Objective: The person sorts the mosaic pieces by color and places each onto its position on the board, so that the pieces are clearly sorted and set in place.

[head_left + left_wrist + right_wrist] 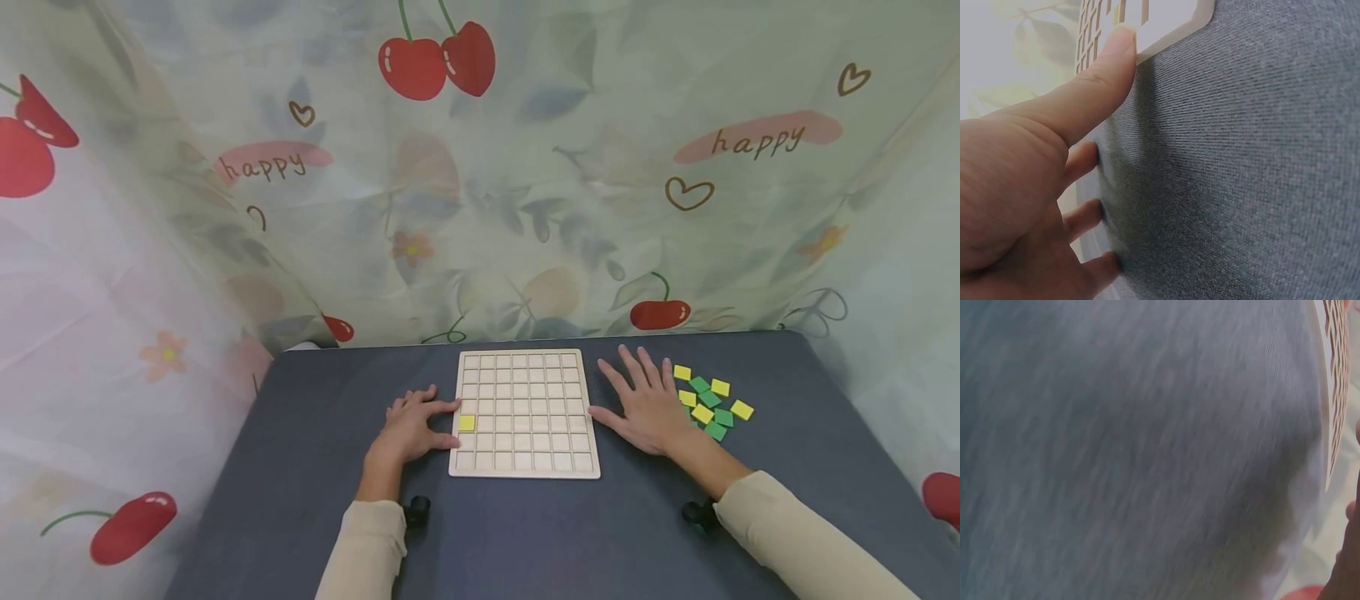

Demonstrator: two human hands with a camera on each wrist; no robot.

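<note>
A pale wooden grid board (525,463) lies on the dark cloth-covered table, with one yellow square tile (467,423) in a cell of its left column. My left hand (408,429) rests at the board's left edge, thumb and index finger extended onto the rim on either side of the tile's row. In the left wrist view the thumb (1094,84) presses the board's rim while the other fingertips touch the cloth. My right hand (648,408) is spread beside the right edge, thumb tip right at the rim, partly covering a tile pile. The right wrist view is blurred.
Loose yellow and green tiles (723,417) lie scattered just right of my right hand. The dark table (495,542) ends at a patterned curtain (510,250) behind, with more curtain on both sides. A dark wrist camera (417,511) sits at the left cuff.
</note>
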